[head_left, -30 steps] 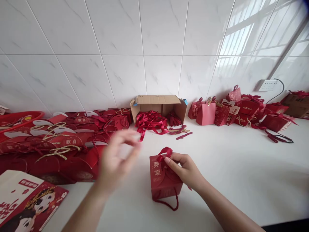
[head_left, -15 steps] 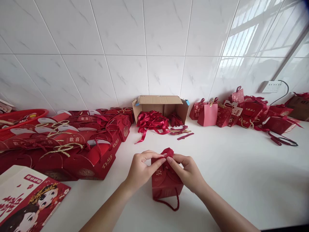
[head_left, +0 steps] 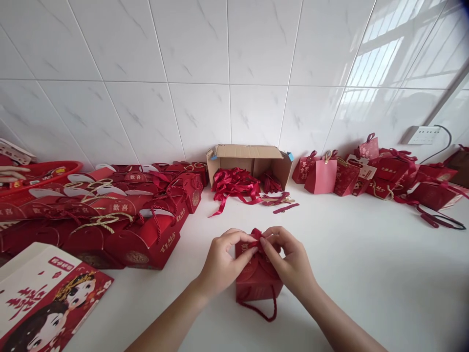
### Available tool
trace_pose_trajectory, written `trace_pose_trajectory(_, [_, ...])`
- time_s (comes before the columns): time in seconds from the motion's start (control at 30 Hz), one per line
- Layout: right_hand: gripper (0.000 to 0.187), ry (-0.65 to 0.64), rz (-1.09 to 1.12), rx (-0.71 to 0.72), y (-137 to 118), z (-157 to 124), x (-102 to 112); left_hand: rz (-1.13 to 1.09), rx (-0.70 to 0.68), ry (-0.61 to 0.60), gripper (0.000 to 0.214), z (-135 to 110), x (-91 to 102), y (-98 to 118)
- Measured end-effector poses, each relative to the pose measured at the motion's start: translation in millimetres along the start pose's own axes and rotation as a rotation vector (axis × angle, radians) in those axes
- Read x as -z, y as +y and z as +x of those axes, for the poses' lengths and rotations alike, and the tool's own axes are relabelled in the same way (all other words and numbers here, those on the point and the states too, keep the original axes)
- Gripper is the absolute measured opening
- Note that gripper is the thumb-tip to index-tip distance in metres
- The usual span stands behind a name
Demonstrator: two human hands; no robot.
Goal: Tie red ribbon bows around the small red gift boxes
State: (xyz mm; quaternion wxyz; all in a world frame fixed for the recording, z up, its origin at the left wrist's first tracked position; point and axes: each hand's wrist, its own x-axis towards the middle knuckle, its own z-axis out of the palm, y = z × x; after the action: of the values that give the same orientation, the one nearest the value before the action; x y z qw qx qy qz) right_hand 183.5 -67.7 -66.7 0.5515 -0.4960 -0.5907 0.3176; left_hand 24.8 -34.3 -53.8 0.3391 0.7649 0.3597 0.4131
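Note:
A small red gift box (head_left: 258,283) with a red cord handle stands on the white counter (head_left: 366,274) in front of me. My left hand (head_left: 223,261) and my right hand (head_left: 289,261) meet at its top, both pinching the red ribbon (head_left: 257,235) there. Fingers of each hand are curled tight on the ribbon. The box's upper face is mostly hidden behind my fingers.
Flat red gift boxes with gold and red cords (head_left: 110,215) are piled at the left. An open cardboard box (head_left: 249,159) spilling red ribbons (head_left: 234,183) lies against the tiled wall. Finished gift bags (head_left: 351,171) line the right. A printed box (head_left: 47,303) sits at bottom left.
My left hand came in from the left, blurred in the air a second ago, and now pinches the ribbon beside my right hand. The view shifted slightly.

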Motion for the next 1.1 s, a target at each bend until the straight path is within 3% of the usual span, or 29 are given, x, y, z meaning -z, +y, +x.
trace_pose_trajectory(0.33, [0.011, 0.045, -0.091, 0.081, 5, -2, -1, -0.070, -0.038, 0.038, 0.009, 0, -6.8, -5])
trace_pose_trajectory(0.53, [0.021, -0.044, -0.158, 0.071, -1, 2, 6, -0.108, -0.032, 0.068, 0.012, 2, -9.2, -8])
trace_pose_trajectory(0.93, [0.031, -0.181, 0.020, -0.169, 2, 5, 13, -0.253, 0.118, 0.041, 0.009, 6, -9.8, -7])
trace_pose_trajectory(1.1, [0.038, -0.225, 0.061, -0.142, 2, 5, 10, -0.313, 0.101, 0.016, 0.015, 14, -16.5, -12])
